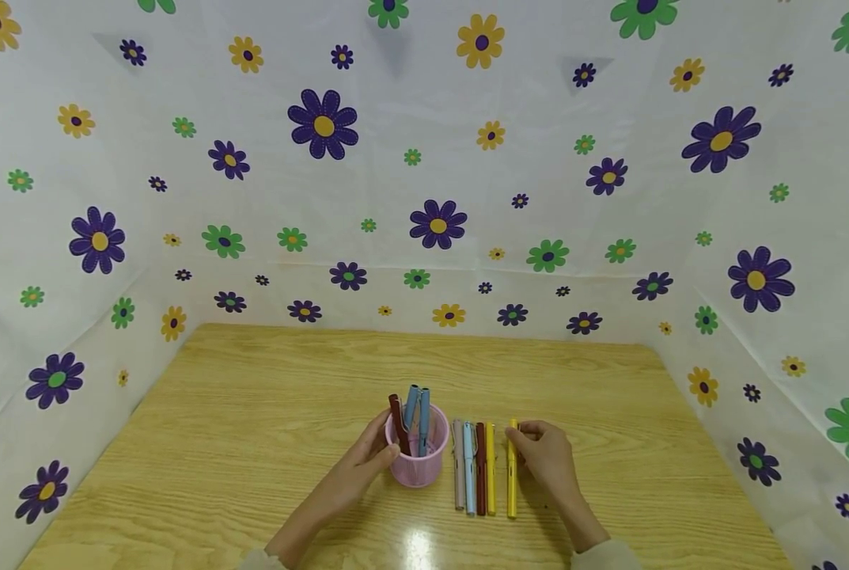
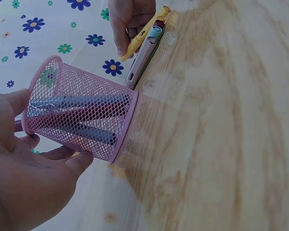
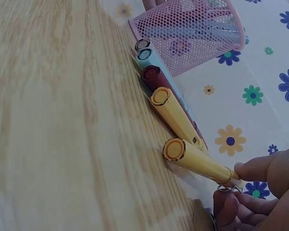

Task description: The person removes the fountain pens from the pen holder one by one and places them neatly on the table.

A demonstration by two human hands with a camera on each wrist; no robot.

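pinching a yellow pen (image 1: 513, 483) by its far end, the right hand (image 1: 547, 455) i watch has thumb and fingers closed on it, just right of a row of four pens (image 1: 480, 475) on the wooden table (image 1: 253, 412). i see the left hand (image 1: 361, 467) curled partway round a pink mesh cup (image 1: 417, 473) holding three pens (image 1: 424, 419). flowered cloth (image 1: 388, 174) hangs behind.

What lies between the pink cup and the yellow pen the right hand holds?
In the head view, from the cup outward: a greyish pen, a light blue pen, a dark red pen and a second yellow pen.
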